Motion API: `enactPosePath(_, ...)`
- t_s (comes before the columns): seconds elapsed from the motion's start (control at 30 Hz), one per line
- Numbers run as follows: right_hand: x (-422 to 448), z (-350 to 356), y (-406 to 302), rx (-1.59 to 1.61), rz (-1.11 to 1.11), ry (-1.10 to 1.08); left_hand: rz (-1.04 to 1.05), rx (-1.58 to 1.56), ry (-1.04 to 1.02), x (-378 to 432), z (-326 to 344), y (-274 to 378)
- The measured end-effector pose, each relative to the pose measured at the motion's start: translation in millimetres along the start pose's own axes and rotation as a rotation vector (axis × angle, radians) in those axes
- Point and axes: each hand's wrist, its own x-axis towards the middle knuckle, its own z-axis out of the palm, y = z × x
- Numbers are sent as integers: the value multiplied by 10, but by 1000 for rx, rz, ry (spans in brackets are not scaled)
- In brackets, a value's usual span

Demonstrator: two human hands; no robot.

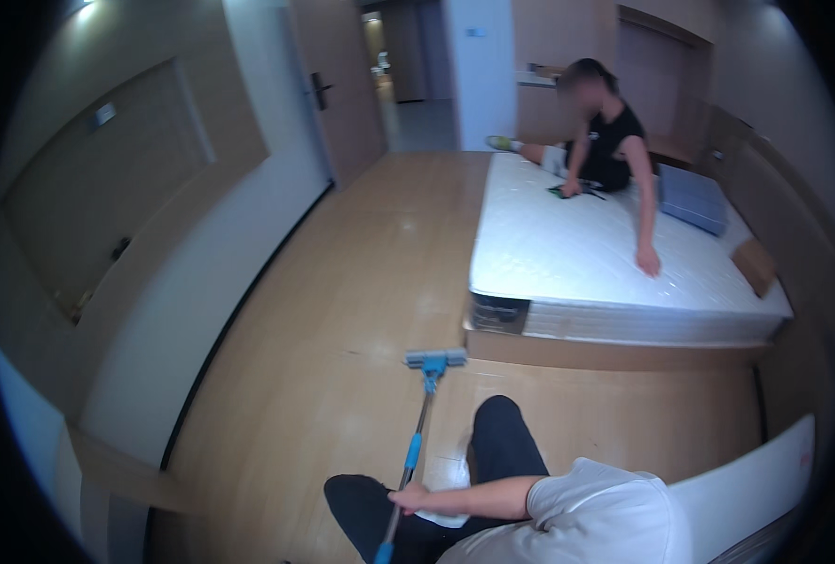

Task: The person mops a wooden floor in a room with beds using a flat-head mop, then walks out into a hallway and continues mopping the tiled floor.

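My right hand (pixel 409 498) is closed around the metal pole of a flat sponge mop (pixel 423 416). The pole has blue grip sections and slants from the bottom edge up to a blue joint. Its grey mop head (pixel 435 357) rests on the wood-look floor beside the near left corner of the bed base. My left hand is out of view. My legs in dark trousers are on either side of the pole, and a white sleeve covers my upper right arm.
A white mattress (pixel 558 233) lies on a brown bed base (pixel 601 352). Another person (pixel 611 141) sits on it, near a grey-blue cushion-like block (pixel 692 199) and a brown box (pixel 754 266). A wooden door (pixel 340 92) stands open at the back. A wall runs along the left; a white panel (pixel 749 486) is at lower right.
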Motion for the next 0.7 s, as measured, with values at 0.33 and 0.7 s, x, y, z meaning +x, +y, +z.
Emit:
enactPosePath(0.33, -469, 355, -237, 205, -161, -39, -179, -561, -583, -46, -278, -240)
enactPosePath(0.7, 261, -1588, -554, 52, -60, 355, -232, -160, -409, 2618, 1844, 636)
